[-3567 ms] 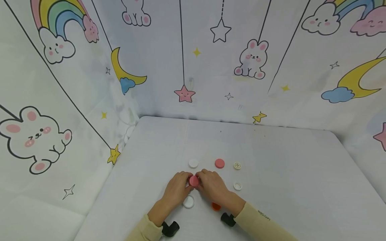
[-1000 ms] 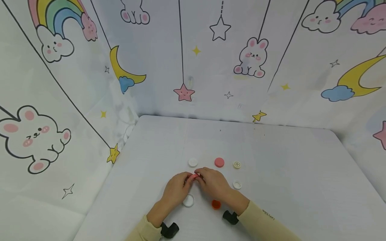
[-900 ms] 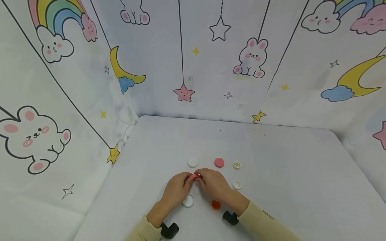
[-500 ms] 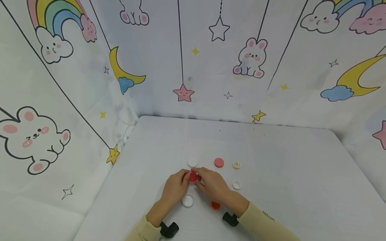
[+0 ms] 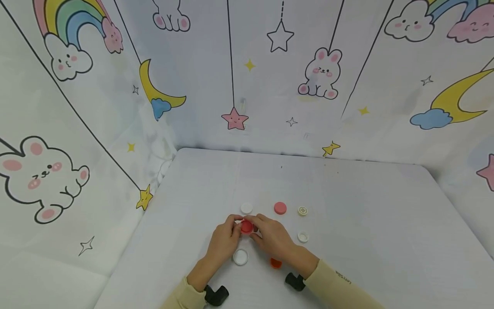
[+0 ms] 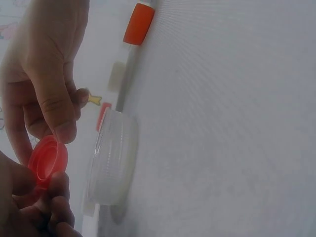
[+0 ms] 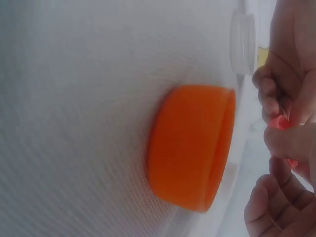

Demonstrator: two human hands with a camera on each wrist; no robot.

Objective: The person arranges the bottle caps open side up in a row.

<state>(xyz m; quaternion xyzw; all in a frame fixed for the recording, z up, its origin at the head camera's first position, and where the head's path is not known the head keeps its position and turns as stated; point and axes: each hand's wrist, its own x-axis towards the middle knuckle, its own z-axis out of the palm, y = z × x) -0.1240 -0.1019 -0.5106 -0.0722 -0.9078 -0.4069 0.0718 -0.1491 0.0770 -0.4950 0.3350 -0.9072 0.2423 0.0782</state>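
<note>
– What do the hands show in the head view?
– The left hand (image 5: 224, 238) and right hand (image 5: 275, 236) both pinch one red cap (image 5: 246, 227) between their fingertips, its hollow side showing, above the near half of the worktop (image 5: 370, 214)
– And around it?
– A white cap (image 5: 246, 208) just beyond, a pink cap (image 5: 280, 208) right of that, then a cream cap (image 5: 302, 211). A white ring (image 5: 302, 237) lies to the right, a clear cap (image 5: 240, 257) near the left hand, and an orange cap (image 5: 275, 263) below the right hand, partly hidden
– The left wrist view?
– The red cap is tilted, its inner rings visible, with fingers of both hands at its edge. The clear cap sits on the worktop, apart from them
– The right wrist view?
– Fingers cover most of the red cap, leaving bits of red. The orange cap looms large nearby, open side up on the worktop
</note>
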